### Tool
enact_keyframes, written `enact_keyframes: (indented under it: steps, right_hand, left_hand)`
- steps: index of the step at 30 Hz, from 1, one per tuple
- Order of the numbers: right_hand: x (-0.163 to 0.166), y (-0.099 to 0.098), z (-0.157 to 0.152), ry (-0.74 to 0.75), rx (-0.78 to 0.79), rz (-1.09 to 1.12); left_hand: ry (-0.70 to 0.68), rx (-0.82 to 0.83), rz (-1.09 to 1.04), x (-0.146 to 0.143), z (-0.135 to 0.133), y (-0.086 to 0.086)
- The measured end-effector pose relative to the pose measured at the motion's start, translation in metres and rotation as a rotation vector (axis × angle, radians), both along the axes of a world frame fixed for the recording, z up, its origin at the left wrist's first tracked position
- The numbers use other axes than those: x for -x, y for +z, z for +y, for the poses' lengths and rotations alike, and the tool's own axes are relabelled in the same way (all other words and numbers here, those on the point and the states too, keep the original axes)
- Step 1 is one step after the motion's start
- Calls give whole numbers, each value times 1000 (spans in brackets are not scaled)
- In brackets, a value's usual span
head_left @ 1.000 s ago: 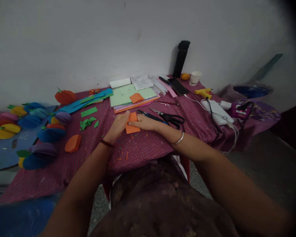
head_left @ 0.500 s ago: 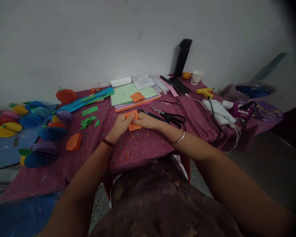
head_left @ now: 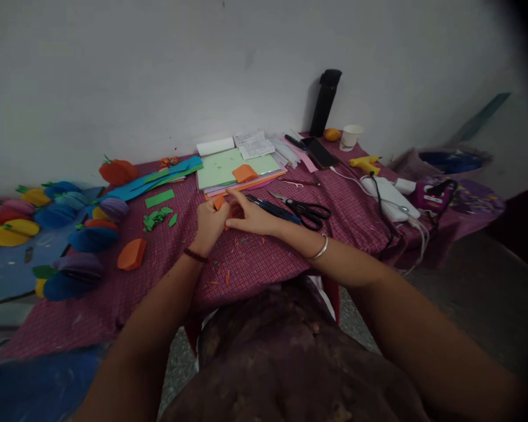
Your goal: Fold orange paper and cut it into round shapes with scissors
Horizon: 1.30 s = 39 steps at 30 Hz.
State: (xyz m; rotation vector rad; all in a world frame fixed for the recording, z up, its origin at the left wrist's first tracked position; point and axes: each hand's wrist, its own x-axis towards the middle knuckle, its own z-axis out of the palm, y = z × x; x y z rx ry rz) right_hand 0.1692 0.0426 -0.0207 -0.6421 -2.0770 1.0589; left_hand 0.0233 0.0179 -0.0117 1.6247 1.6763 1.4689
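Fingers (head_left: 237,198) of the left hand (head_left: 211,224) and right hand (head_left: 253,219) are gripping a folded orange paper piece (head_left: 219,203) near black scissors (head_left: 307,211).

Orange paper (head_left: 220,203) near centre; maroon checked cloth (head_left: 264,264) beneath; black-handled scissors (head_left: 308,210) just right; green scraps (head_left: 155,218) and blue strips (head_left: 149,180) to the left; pale green sheet (head_left: 220,167) farther off; yellow glue gun (head_left: 364,164) far right.

Both hands (head_left: 229,218) have closed over the orange paper (head_left: 220,203).
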Motion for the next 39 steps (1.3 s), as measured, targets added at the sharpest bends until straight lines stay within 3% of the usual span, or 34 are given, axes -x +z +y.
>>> enact_keyframes:
  steps: [3, 9, 15, 18, 22, 26, 32, 39]
  right_hand:
    - [1, 2, -8, 64, -39, -37]
    - [1, -1, -2, 8, -146, -25]
    - [3, -1, 3, 48, -115, 14]
    - [0, 3, 2, 75, 27, -10]
    - [-10, 7, 3, 218, 388, -19]
    - [-18, 10, 6, 341, 596, 58]
    - [-20, 10, 7, 403, 733, 103]
    - [-18, 8, 7, 357, 710, 125]
  left_hand:
    - [-88, 42, -65, 0, 2, -5]
    - [-365, 103, -373, -5, 0, -6]
    - [-424, 27, -268, -9, -2, -3]
    - [-468, 56, -285, -7, -1, -5]
    - [-583, 181, -319, -3, -2, -3]
    - [-573, 205, -312, -1, -3, 1]
    - [-537, 195, -252, 1, 0, 1]
    - [-517, 256, -245, -2, -1, -1]
